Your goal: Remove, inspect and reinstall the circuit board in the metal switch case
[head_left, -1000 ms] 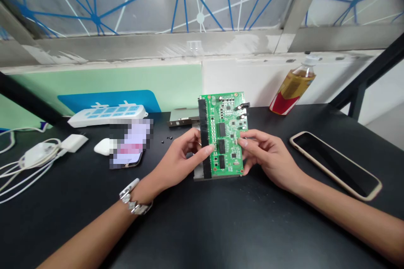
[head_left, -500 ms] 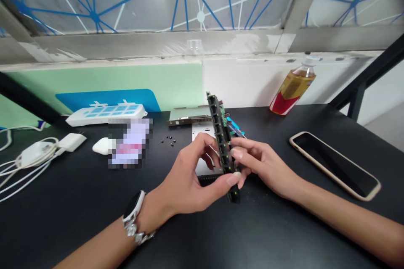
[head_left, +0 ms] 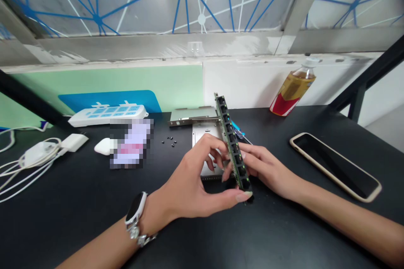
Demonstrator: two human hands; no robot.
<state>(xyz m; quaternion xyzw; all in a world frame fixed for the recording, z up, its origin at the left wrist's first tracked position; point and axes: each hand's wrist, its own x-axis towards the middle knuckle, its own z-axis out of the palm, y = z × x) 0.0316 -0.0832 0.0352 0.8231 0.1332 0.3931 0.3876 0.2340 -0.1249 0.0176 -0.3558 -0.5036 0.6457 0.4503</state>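
Note:
A network switch circuit board (head_left: 232, 141) with a row of black Ethernet ports stands edge-up and tilted between my hands, its port side towards me. My left hand (head_left: 195, 178) holds its near end, thumb at the lower corner and fingers on the left face. My right hand (head_left: 269, 164) grips it from the right, its fingertips partly hidden behind the board. Beyond it, a metal casing base (head_left: 199, 130) lies on the table, partly covered by my left hand. The grey metal cover (head_left: 194, 113) lies behind. Several small black screws (head_left: 170, 139) are scattered to the left.
A blue-handled screwdriver (head_left: 240, 130) lies behind the board. Right are a phone (head_left: 334, 166) and a drink bottle (head_left: 293, 88). Left are a power strip (head_left: 107, 115), a white earbud case (head_left: 102, 146), a blurred-out item (head_left: 131, 145), and a charger with cable (head_left: 41, 151).
The board has moved slightly right and turned, showing its ports more squarely. My right thumb has left the port face, and my left thumb has slid to the board's near corner.

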